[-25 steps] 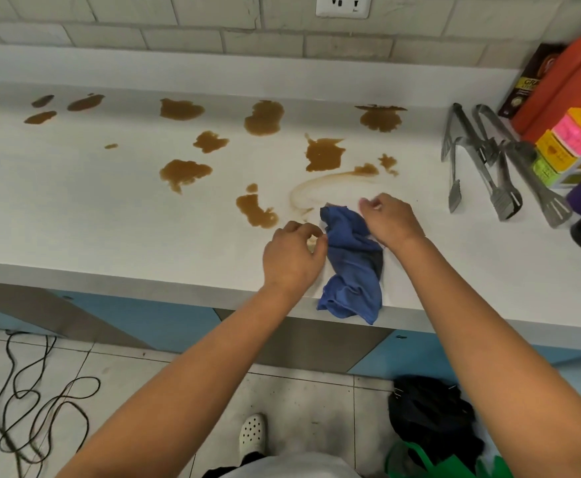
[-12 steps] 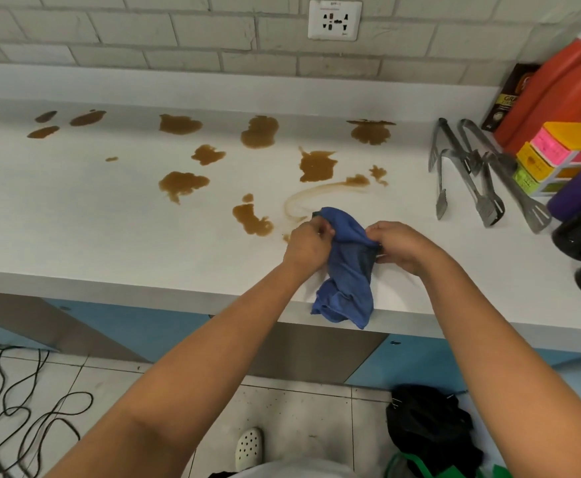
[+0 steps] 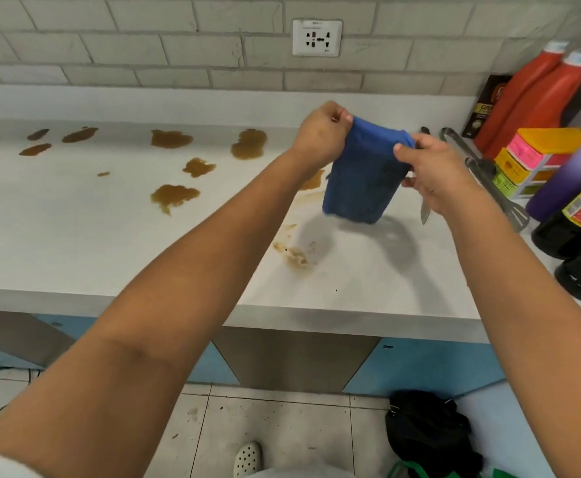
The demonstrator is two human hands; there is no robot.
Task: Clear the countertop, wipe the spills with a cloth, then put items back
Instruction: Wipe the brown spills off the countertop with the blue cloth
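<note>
My left hand (image 3: pixel 322 134) and right hand (image 3: pixel 432 169) each pinch a top corner of the blue cloth (image 3: pixel 363 174), held clear above the surface (image 3: pixel 75 243). Wiping barely begun: one smeared patch (image 3: pixel 294 253), most brown spills (image 3: pixel 173 196) untouched. Bottles (image 3: pixel 537 98) remain aside, unreturned.

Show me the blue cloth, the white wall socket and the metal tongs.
blue cloth (image 3: pixel 361 182), head view, middle of the hanging fabric.
white wall socket (image 3: pixel 317 37), head view, faceplate centre.
metal tongs (image 3: pixel 479 163), head view, hinge area.
</note>
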